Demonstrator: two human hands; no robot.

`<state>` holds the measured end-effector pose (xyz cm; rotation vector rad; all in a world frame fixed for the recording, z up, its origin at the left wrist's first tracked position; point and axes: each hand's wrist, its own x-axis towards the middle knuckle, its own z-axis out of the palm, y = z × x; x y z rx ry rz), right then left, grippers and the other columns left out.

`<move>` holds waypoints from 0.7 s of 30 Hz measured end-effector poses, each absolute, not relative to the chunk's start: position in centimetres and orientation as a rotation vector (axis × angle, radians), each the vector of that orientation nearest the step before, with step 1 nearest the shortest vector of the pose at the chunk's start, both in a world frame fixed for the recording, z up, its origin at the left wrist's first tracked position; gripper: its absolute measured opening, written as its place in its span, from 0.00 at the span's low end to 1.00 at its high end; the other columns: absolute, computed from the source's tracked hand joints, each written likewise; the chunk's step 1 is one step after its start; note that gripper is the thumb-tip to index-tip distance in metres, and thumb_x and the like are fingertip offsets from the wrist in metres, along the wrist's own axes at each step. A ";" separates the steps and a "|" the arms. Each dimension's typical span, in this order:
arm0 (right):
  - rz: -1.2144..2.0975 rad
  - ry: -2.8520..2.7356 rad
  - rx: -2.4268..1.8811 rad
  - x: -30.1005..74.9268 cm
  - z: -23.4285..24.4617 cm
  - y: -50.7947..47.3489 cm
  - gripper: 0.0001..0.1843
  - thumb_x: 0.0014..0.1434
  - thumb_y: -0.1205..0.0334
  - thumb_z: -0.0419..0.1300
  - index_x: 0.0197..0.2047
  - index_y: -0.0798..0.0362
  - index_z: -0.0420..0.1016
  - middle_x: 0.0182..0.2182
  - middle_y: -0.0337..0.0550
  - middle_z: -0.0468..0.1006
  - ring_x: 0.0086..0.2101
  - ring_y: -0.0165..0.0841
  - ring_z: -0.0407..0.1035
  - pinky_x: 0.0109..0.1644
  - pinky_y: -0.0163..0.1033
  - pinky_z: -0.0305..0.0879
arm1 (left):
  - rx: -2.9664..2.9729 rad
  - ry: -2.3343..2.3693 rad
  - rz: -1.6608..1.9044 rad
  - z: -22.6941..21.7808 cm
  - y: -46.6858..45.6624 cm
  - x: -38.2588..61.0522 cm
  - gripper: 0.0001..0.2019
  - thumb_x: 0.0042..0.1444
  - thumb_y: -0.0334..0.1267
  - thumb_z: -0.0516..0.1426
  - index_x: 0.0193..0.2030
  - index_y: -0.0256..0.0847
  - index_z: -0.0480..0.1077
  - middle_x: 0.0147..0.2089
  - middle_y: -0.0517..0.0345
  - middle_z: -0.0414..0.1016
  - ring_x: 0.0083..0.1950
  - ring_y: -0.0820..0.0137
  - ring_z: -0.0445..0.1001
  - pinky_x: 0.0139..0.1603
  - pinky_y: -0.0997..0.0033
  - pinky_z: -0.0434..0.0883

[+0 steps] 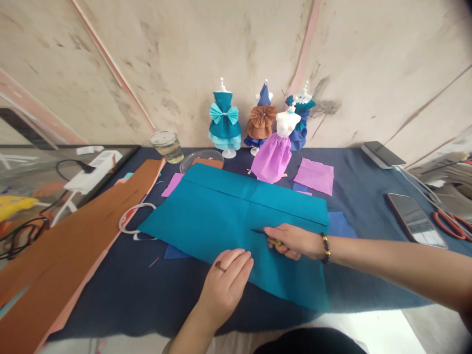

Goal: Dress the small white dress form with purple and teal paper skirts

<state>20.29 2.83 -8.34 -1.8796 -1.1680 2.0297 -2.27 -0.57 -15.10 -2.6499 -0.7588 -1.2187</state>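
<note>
A large teal sheet of fabric (221, 211) lies across the table, with a crease running along its far side. My left hand (226, 278) is at the sheet's near edge, fingers together and curled over the fabric; its thumb is hidden. In my right hand (291, 241) is a pair of scissors (273, 241) with yellow handles. Their dark blades point left, just above or on the middle of the teal fabric; I cannot tell whether they touch it. Blue fabric pieces (341, 225) stick out from under the sheet.
Small dress forms in fabric outfits (224, 118) stand along the wall, a purple-skirted one (273, 157) nearest. A glass of liquid (167, 146) is at the back left. Brown fabric (84, 226) covers the left side. A phone (416, 220) and red-handled scissors (452, 223) lie right.
</note>
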 end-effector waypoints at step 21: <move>1.961 -1.208 -1.913 18.7 -8.5 3.7 0.24 0.71 0.48 0.45 0.29 0.54 0.63 0.15 0.27 0.55 0.12 0.18 0.47 0.15 0.26 0.41 | -2.651 -0.739 -1.246 -15.4 -0.7 -2.2 0.10 0.59 0.22 0.57 0.46 0.31 0.73 0.44 0.46 0.81 0.50 0.61 0.76 0.47 0.59 0.75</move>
